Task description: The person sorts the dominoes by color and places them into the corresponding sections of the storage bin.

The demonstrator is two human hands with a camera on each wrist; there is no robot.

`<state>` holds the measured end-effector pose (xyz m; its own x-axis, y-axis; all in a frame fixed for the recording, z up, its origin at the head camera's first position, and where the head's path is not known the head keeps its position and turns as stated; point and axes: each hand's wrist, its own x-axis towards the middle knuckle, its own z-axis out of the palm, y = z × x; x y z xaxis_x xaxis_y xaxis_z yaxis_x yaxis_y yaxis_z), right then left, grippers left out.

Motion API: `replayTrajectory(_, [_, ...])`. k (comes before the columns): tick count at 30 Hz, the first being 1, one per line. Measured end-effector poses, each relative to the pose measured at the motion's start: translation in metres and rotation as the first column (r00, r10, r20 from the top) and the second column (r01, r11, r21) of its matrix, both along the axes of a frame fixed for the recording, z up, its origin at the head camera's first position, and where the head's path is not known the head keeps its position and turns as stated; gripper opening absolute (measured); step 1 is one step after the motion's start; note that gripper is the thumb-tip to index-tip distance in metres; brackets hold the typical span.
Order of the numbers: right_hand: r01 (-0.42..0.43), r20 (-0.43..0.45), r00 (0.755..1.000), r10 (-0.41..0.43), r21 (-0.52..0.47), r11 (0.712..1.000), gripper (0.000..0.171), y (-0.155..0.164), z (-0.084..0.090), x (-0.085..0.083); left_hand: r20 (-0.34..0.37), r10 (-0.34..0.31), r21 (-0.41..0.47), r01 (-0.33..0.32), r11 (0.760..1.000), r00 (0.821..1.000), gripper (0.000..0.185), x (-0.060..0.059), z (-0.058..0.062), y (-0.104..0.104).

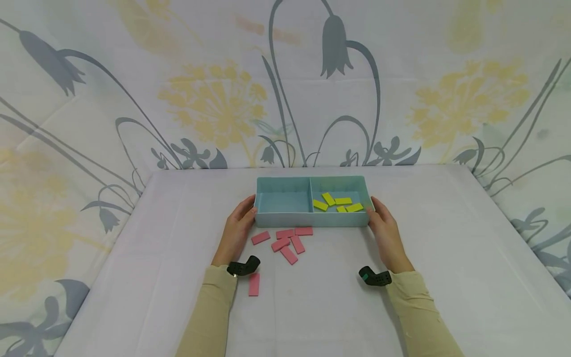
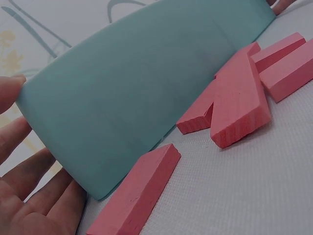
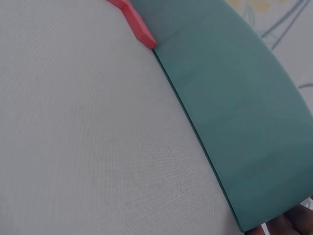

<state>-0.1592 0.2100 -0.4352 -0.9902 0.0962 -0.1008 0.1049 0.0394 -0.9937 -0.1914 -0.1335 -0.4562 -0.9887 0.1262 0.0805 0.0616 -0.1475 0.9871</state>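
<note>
Tray: a blue-green tray with two parts, on the bench, a bit past the middle.
Left part: nothing in it that I can see.
Right part: yellow blocks lie in it.
Left hand: at the tray's left end. The fingers are nearly straight and touch its corner. It does not wrap round the tray.
Right hand: at the tray's right end, fingers against the wall. How much they curl, I cannot tell.
Pink blocks: a loose bunch on the bench, just near of the tray. Some lie on each other.
One pink block: alone, nearer, by the left wrist.
Cloth: flowers on it, hangs behind the bench.
What could go wrong: I think the tray could bump the pink blocks if it slides near, because they lie so close. If one hand pushes harder, the tray could turn. If it tips, the yellow blocks could slide or spill.
</note>
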Motion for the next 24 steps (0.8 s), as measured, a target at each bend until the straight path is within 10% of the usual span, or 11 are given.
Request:
replayTrajectory(12, [-0.006,0.016,1.000,0.005,0.014,1.000,0.055,0.000,0.002,0.002,0.009,0.010,-0.013,-0.010,1.000,1.000,0.046,0.001,0.002,0.001])
replayTrajectory(24, [-0.029,0.046,0.999,0.028,0.025,0.999,0.058,0.001,0.001,0.000,0.003,-0.045,-0.254,0.044,0.966,0.999,0.042,0.003,0.006,-0.019])
